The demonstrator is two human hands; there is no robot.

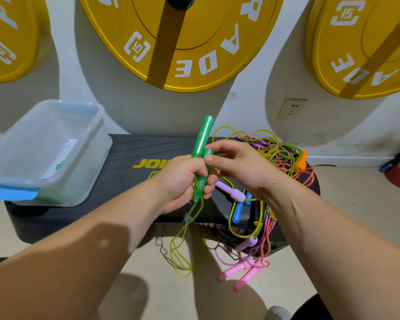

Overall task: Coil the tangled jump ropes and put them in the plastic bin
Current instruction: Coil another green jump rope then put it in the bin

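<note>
Head view. The left hand has its fingers closed round two translucent green plastic jump-rope handles, held side by side and nearly upright above the black step platform serving as table. The right hand has loosely curled fingers, thumb and forefinger at the shorter handle's top; whether they pinch it cannot be told. The thin yellow-green cord hangs in loose loops from the left hand and also runs into the tangled pile of coloured jump ropes on the table's right end, just beside the right wrist.

Progress, as judged: early. The clear rectangular plastic bin with blue latches stands on the table's left end and seems empty of ropes, apart from a faint green smudge that cannot be identified. No rope is coiled.

Count of handles visible: two green, two blue, two lilac, two pink, one orange. One bin. Three yellow weight plates against the wall.
</note>
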